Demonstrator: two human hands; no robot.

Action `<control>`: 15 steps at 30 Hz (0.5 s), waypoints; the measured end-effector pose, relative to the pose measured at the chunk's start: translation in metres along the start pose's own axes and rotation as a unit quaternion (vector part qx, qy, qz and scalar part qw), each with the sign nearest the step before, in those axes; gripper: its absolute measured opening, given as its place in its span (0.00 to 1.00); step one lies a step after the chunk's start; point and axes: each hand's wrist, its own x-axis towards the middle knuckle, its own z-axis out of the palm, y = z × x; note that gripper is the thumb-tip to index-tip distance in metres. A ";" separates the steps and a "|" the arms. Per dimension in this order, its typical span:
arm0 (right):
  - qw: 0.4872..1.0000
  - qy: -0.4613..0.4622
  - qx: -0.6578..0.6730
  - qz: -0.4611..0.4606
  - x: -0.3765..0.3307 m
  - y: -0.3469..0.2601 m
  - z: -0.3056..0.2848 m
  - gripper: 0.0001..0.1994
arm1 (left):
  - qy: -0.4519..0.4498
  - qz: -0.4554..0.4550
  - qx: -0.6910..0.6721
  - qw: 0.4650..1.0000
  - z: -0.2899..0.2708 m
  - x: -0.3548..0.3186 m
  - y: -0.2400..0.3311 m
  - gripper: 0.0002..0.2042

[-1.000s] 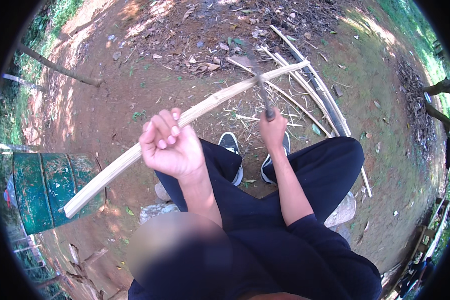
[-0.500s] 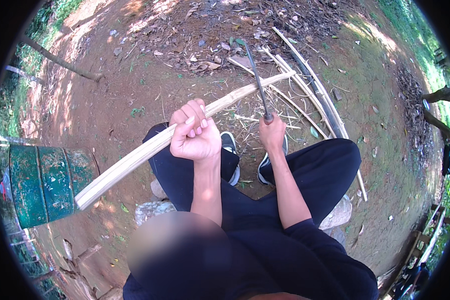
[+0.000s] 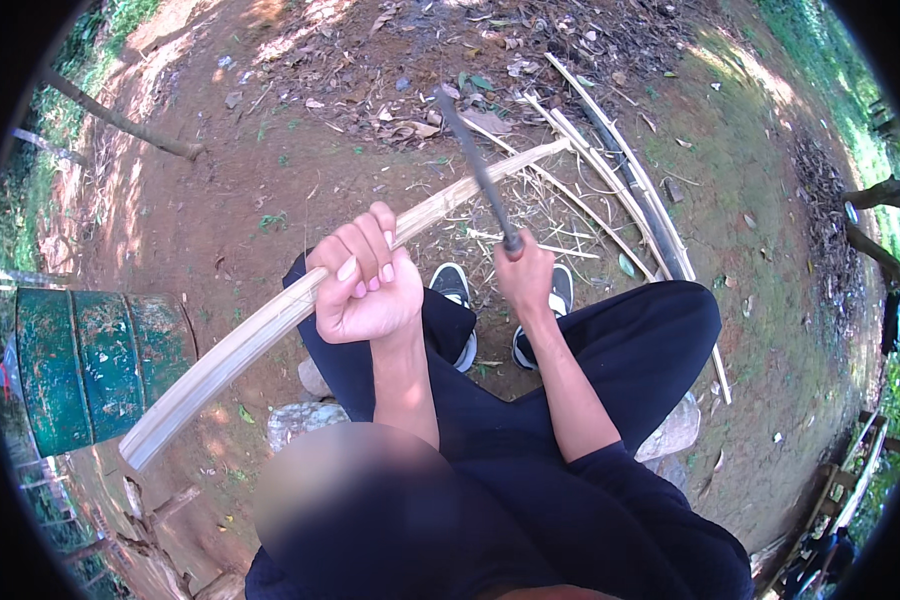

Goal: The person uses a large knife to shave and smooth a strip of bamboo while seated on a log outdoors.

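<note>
A long pale length of split bamboo (image 3: 215,365) slants across in front of me, its thicker end at the lower left. My left hand (image 3: 370,285) is closed around its middle, palm side facing up. In my right hand (image 3: 526,277) is the handle of a machete (image 3: 480,170) with a long dark blade pointing away and to the left. The blade crosses the bamboo near its far end; whether the two touch I cannot tell.
Other pale strips (image 3: 595,215) lie at the right beside a dark pole (image 3: 635,175). Thin shavings are scattered past my shoes (image 3: 450,285). A green rusty drum (image 3: 100,370) lies at the left. Dry leaves (image 3: 390,60) cover the far ground.
My left hand and the bamboo have shifted left, with the thick end nearer to me. My right hand and the machete have also moved left, and the blade tilts further left.
</note>
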 end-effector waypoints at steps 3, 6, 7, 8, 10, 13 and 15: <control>0.996 0.022 0.003 -0.084 0.000 0.005 0.002 0.09 | 0.021 -0.017 -0.037 0.999 -0.005 0.002 0.006 0.13; 0.997 0.057 0.027 0.033 0.018 0.017 0.002 0.09 | 0.022 -0.029 -0.082 0.996 -0.008 0.004 0.001 0.14; 0.997 0.066 0.007 0.049 0.018 0.019 0.000 0.09 | 0.012 -0.024 -0.061 0.998 -0.007 0.001 -0.005 0.12; 0.995 0.071 -0.017 0.063 0.017 0.015 -0.004 0.09 | 0.008 -0.018 -0.040 0.999 -0.005 -0.002 -0.009 0.11; 0.999 0.016 -0.002 0.042 0.007 0.006 -0.006 0.10 | -0.005 -0.012 -0.042 0.999 -0.004 -0.002 -0.004 0.11; 0.997 0.001 0.029 -0.074 -0.006 -0.016 -0.005 0.10 | -0.001 -0.013 -0.069 0.998 -0.005 0.000 0.009 0.11; 0.999 0.022 0.030 0.040 0.011 0.011 -0.006 0.09 | -0.001 -0.022 -0.129 0.991 -0.001 0.006 0.018 0.11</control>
